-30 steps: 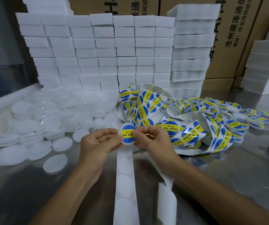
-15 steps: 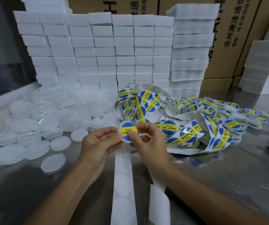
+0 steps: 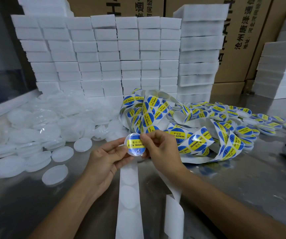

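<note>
While over the worktop [image 3: 242, 178], pinching labelled lid [image 3: 136, 146] in both grips: left hand [image 3: 107, 157] at left rim, right hand [image 3: 161, 149] at top edge.

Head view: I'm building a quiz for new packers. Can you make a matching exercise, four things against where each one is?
1 labelled lid
2 plain lids
3 bare backing strip
4 foam blocks

a stacked along the back
b pinched by left hand and right hand
c heaped at the left
d running from under the hands toward the camera

Pairs: 1-b, 2-c, 3-d, 4-a
</note>
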Demonstrator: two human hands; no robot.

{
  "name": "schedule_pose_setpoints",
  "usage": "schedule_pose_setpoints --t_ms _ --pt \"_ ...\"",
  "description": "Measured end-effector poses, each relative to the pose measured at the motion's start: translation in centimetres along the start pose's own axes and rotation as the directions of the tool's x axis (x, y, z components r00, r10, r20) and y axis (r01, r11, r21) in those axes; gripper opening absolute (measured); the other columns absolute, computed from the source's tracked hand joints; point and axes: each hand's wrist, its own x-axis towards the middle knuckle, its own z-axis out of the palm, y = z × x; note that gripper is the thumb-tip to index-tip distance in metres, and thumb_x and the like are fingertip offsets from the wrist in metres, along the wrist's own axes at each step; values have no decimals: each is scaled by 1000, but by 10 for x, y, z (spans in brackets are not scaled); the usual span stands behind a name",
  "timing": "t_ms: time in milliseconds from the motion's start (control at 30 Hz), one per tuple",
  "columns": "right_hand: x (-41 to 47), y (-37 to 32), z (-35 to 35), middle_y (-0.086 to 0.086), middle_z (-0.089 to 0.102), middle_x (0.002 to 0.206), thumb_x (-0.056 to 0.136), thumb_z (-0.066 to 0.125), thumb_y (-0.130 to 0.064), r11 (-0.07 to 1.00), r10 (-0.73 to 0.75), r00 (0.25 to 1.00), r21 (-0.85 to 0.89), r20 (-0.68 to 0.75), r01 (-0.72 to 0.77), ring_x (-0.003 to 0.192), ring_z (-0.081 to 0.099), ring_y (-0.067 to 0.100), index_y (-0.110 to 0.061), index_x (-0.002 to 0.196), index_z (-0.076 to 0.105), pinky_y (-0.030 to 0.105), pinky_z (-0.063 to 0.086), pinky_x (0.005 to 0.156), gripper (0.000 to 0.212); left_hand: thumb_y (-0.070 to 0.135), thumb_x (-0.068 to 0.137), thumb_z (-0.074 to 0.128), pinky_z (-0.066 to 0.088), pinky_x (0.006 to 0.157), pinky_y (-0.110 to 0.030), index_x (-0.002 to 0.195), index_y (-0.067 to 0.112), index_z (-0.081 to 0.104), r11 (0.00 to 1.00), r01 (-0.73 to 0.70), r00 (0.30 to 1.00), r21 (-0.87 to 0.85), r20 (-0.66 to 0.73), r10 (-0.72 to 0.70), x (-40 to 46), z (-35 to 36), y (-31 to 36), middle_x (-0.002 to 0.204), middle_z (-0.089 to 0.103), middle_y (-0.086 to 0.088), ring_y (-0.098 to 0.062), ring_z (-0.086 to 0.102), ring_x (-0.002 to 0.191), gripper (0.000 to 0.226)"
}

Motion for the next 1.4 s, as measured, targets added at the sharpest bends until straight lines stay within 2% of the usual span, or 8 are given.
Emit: schedule_pose_setpoints --t_ms 333,600,667,800,933,1100,1267,1400 --pt "-8 4 2 3 64 57 62 81 -64 984 83 997 -158 -3 -83 48 60 18 -15 70 56 38 52 49 56 7 66 71 59 65 -27 98 1 71 988 -59 998 145 20 56 -3 0 -1 96 75 -17 -28 74 86 33" --pt "-8 3 2 10 66 64 90 69 -8 997 74 987 28 143 -79 53 63 20 -4 96 59 32 56 56 12 11 76 67 58 62 -26 94 9 73 981 -68 994 180 -67 81 0 -5 5 91 76 -12 -23 74 80 19" --pt "-9 2 2 14 65 71 85 74 -2 997 57 973 38 224 -67 59 63 19 -12 114 59 31 57 63 35 6 87 62 58 61 -26 95 8 72 984 -64 990 167 -114 84 1 -5 5 89 76 -11 -22 74 77 13" --pt "-11 4 4 24 69 87 70 88 -10 995 -7 960 -95 279 35 64 63 18 -19 124 59 32 58 66 62 8 89 63 58 56 -27 97 7 72 972 -63 980 225 -169 103 0 -3 3 85 76 -11 -23 74 74 11" --pt "-10 2 5 36 65 87 78 80 -6 998 59 962 -11 268 -58 64 70 31 -15 123 57 45 62 66 51 10 86 68 59 59 -29 100 4 71 961 -76 978 266 -168 123 -1 -3 3 86 75 -15 -26 74 74 15" --pt "-9 2 3 8 73 73 98 54 -2 993 57 961 87 271 -84 59 70 19 -6 129 55 31 61 60 31 10 75 76 59 63 -28 102 7 71 963 -63 988 260 -123 98 -2 -2 5 89 76 -12 -27 74 79 28" --pt "-11 2 3 23 67 89 79 82 -15 995 58 972 -89 229 -39 59 65 23 -18 107 57 40 60 59 38 9 81 70 58 59 -25 97 11 74 955 -89 984 283 -123 128 -1 -1 3 85 77 -6 -21 75 77 16" --pt "-9 0 1 18 70 78 83 78 -23 995 72 986 -81 151 -60 53 66 23 -7 88 54 26 47 41 29 13 91 62 59 63 -27 99 14 74 948 -70 995 312 -50 89 -3 5 -1 89 77 -7 -23 74 83 15"
